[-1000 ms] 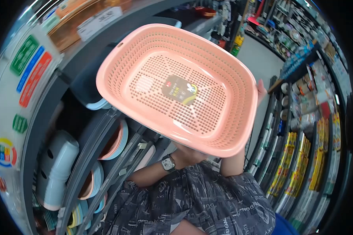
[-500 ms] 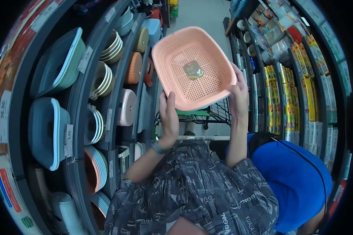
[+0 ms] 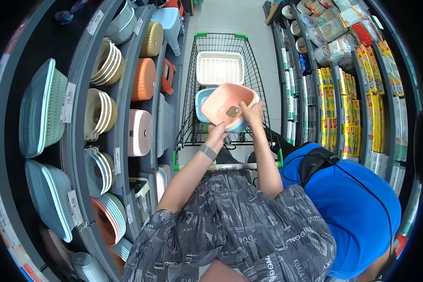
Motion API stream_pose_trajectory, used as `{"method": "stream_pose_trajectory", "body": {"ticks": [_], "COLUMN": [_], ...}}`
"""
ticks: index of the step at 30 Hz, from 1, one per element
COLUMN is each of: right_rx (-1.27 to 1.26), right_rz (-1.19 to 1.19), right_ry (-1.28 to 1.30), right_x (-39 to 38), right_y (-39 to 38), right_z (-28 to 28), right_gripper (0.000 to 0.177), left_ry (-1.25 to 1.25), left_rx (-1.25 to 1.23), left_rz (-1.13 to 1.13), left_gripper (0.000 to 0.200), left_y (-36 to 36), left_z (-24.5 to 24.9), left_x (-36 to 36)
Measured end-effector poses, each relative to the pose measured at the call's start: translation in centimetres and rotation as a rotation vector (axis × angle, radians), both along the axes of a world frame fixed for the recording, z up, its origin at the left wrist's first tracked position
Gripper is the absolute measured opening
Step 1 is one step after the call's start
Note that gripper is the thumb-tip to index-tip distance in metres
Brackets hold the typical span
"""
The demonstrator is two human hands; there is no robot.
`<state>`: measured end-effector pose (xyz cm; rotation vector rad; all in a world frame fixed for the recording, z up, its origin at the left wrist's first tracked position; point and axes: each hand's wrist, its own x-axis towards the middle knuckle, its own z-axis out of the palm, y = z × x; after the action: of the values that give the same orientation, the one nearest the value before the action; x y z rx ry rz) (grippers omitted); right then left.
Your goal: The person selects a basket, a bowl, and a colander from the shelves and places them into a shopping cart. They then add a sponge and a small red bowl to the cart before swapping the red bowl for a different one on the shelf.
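Note:
A pink perforated basket (image 3: 221, 104) with a dark label inside is tilted over the wire shopping cart (image 3: 256, 80). Its lower left rim is gripped by my left hand (image 3: 216, 136), which wears a grey wristband. My right hand (image 3: 253, 113) holds the right rim, with the thumb inside. Light blue plastic shows directly under the pink basket's lower right side. In the cart, a blue basket (image 3: 201, 101) is partly hidden behind the pink one, and a white basket (image 3: 220, 68) lies farther forward.
Shelves on the left hold basins, stools and nested teal baskets (image 3: 44, 110). Yellow packets (image 3: 328, 113) hang on the right shelves. A person in a blue shirt (image 3: 348, 202) is close on my right. The cart's handle (image 3: 235, 166) crosses in front of me.
Both hands have lowered the pink basket toward me and over the cart. The cart and the baskets in it have come into view. The side shelves have shifted slightly in view.

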<state>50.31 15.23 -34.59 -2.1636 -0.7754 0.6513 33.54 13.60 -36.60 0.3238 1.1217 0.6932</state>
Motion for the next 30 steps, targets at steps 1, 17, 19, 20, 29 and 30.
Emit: {"method": "stream_pose_trajectory", "body": {"ticks": [1, 17, 19, 20, 29, 30], "right_rx": [-0.057, -0.419, -0.385, -0.426, -0.487, -0.443], "right_rz": [0.001, 0.140, 0.157, 0.185, 0.099, 0.094], "right_ry": [0.076, 0.174, 0.128, 0.140, 0.226, 0.215], "right_x": [-0.3, 4.1, 4.1, 4.4, 7.6, 7.9], "right_y": [-0.4, 6.6, 7.0, 7.4, 8.7, 8.6], "right_z": [-1.9, -20.2, -20.4, -20.4, -26.6, -27.2], "right_gripper": [0.088, 0.058, 0.058, 0.059, 0.050, 0.059], "left_ry": [0.002, 0.118, 0.266, 0.333, 1.177, 1.323], "left_rx": [-0.009, -0.272, -0.302, -0.243, 0.826, 0.860], "left_rz": [-0.002, -0.326, -0.442, -0.514, -0.440, -0.406], "left_gripper": [0.034, 0.039, 0.041, 0.040, 0.032, 0.038], "left_y": [0.1, 8.4, 8.7, 8.6, 7.1, 6.7], "left_z": [-0.3, -13.5, -14.0, -14.1, -4.8, -3.8], "left_x": [0.7, 4.0, 3.7, 3.4, -5.4, -6.5]}}
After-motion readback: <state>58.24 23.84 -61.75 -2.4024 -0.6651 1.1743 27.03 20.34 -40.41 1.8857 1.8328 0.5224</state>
